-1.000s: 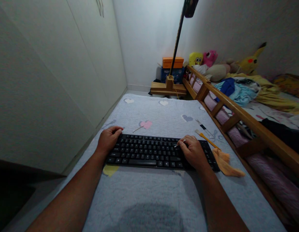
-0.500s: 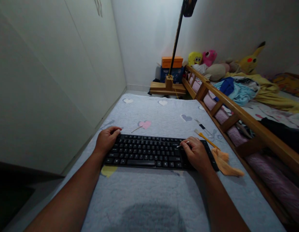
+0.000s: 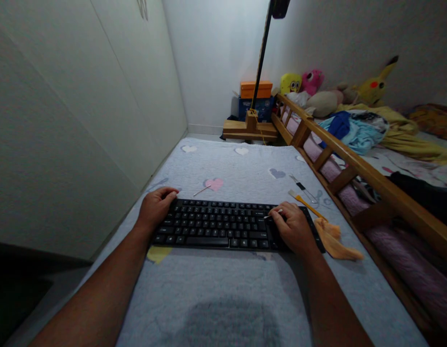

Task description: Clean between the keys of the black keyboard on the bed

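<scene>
A black keyboard (image 3: 216,224) lies on the cloth-covered table in front of me. At its left end, my left hand (image 3: 156,207) grips the upper corner, thumb toward the top edge and fingers curled out of sight. My right hand (image 3: 290,221) rests over the keyboard's right part and pinches a cotton swab (image 3: 269,216). The swab's white tip touches or hovers just above keys near the right side; which one I cannot tell. Behind the keyboard, a second cotton swab (image 3: 201,190) lies by a printed pink heart.
Right of the keyboard lie a yellow-handled brush (image 3: 305,204), tweezers (image 3: 302,187) with a black band, and a crumpled orange cloth (image 3: 331,238). A wooden bed rail (image 3: 339,154) borders the right side, a white cabinet (image 3: 100,125) the left. A stand (image 3: 250,125) rises behind.
The view has shifted slightly, so the keyboard and my left hand appear a little further left. Both hands keep their holds; the swab tip has barely moved across the keys.
</scene>
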The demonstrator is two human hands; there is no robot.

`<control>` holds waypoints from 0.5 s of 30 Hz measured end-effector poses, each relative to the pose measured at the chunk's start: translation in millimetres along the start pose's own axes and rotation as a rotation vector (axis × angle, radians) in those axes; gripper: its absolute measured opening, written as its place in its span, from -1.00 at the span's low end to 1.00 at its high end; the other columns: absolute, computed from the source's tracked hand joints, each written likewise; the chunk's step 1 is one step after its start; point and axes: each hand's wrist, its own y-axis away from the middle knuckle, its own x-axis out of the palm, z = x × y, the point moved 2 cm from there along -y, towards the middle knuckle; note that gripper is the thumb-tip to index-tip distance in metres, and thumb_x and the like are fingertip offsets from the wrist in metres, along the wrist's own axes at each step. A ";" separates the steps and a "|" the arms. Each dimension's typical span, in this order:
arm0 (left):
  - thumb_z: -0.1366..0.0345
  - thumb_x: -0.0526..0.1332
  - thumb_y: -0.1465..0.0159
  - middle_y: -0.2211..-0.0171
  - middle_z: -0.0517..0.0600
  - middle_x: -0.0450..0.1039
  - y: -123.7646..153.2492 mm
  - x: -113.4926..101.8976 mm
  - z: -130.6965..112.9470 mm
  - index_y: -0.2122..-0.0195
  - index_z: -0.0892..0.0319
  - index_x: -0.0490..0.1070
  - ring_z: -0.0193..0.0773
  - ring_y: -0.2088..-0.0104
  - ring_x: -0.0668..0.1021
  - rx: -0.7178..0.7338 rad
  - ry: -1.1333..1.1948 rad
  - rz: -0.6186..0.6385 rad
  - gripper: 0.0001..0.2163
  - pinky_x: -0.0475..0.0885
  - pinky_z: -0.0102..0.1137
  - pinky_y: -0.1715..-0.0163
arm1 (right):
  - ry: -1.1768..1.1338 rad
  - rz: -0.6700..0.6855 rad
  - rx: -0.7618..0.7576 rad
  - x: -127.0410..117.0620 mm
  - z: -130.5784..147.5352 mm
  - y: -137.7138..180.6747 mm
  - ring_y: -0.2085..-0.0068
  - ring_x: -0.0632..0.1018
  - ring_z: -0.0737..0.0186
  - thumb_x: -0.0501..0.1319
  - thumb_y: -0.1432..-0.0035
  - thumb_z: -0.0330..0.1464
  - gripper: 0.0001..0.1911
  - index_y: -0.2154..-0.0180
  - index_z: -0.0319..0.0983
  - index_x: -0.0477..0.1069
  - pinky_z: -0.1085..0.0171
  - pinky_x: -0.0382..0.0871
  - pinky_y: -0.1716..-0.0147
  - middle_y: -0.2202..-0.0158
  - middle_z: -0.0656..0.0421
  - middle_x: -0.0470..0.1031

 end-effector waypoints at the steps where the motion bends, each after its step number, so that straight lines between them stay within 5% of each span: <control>1: 0.07 0.20 -0.07 0.28 0.02 0.65 -0.1 0.0 0.3 0.34 0.11 0.61 0.00 0.21 0.62 0.005 -0.003 -0.002 -0.71 0.49 -0.21 0.09 | 0.000 0.001 -0.001 -0.3 0.6 0.4 0.21 0.45 0.10 0.11 -0.26 -0.34 -0.76 0.45 -0.15 0.43 0.12 0.23 0.13 0.37 0.12 0.52; 15: 0.06 0.19 -0.07 0.27 0.04 0.65 0.0 -0.7 1.3 0.34 0.12 0.61 0.02 0.17 0.62 0.015 -0.014 0.001 -0.69 0.48 -0.22 0.07 | -0.029 0.020 0.009 -2.0 3.4 2.9 0.21 0.46 0.11 0.12 -0.24 -0.34 -0.77 0.47 -0.16 0.42 0.12 0.23 0.13 0.39 0.13 0.50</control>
